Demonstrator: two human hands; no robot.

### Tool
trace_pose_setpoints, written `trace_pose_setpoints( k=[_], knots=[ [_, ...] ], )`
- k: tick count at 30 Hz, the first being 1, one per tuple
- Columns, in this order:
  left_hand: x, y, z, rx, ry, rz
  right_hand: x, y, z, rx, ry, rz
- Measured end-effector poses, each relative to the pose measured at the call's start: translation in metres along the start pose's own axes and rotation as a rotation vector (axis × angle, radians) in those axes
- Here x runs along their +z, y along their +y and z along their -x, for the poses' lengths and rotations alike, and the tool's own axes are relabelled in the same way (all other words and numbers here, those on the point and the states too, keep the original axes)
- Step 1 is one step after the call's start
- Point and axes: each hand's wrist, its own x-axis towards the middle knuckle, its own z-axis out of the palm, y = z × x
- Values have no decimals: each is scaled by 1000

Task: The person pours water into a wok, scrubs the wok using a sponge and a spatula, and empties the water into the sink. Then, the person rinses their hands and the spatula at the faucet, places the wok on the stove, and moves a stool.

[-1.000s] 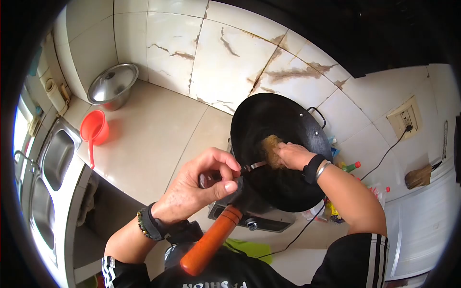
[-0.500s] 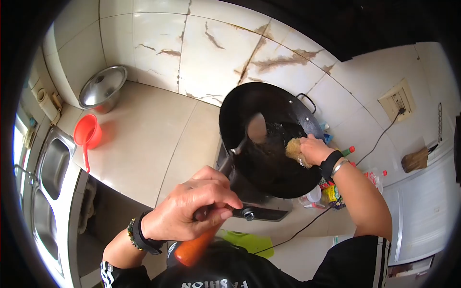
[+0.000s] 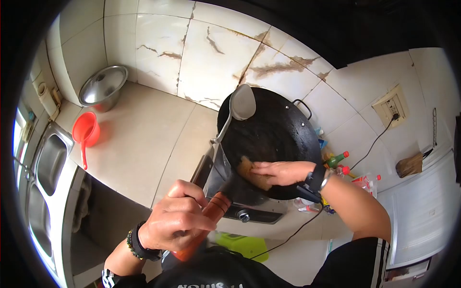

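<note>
A black wok with a wooden handle sits tilted on a stove. My left hand is closed around the dark handle of a metal wok spatula, its fingers also against the wok's wooden handle. The spatula's blade is raised over the wok's far left rim. Inside the wok, my right hand presses a tan, loofah-like scrubber against the near wall. That hand's fingers are stretched over the scrubber, partly hiding it. The wok's inner surface looks wet.
On the counter at left are a red dipper and a lidded metal pot. A double sink is at far left. Bottles and packets crowd the wok's right side. A black cord crosses the counter's front.
My right hand has moved the scrubber from the wok's right side to its near left wall. The spatula's blade has swung up and left, out of the wok's middle to its rim.
</note>
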Motion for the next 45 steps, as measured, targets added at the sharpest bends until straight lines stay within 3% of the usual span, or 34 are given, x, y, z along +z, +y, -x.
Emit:
trace_pose_setpoints(
  k=[3,5,8,11,18,25,29,35,38,42,45],
  knots=[
    [-3,1,8,-20,29,24,-12,1,-20,110,2,32],
    [-6,4,12,-42,28,45,-19,8,-34,101,47,268],
    [-9,7,13,-47,6,90,-31,24,-44,353,49,393],
    [-11,14,15,-67,-30,133,-41,57,-43,421,53,537],
    [-7,22,24,-53,-72,92,-39,81,-13,575,43,541],
    [-5,24,23,-42,-52,39,-9,78,44,576,37,537],
    [-5,21,24,-33,-43,36,8,51,68,612,-122,403],
    [-2,15,29,52,-30,47,7,11,66,115,-178,-150],
    [-2,15,30,66,-32,63,-10,-27,34,92,-107,-332],
    [-2,16,30,61,-6,53,-29,-23,-16,77,-105,-239],
    [-1,16,30,62,17,54,-36,-6,-46,91,41,-91]
  ],
)
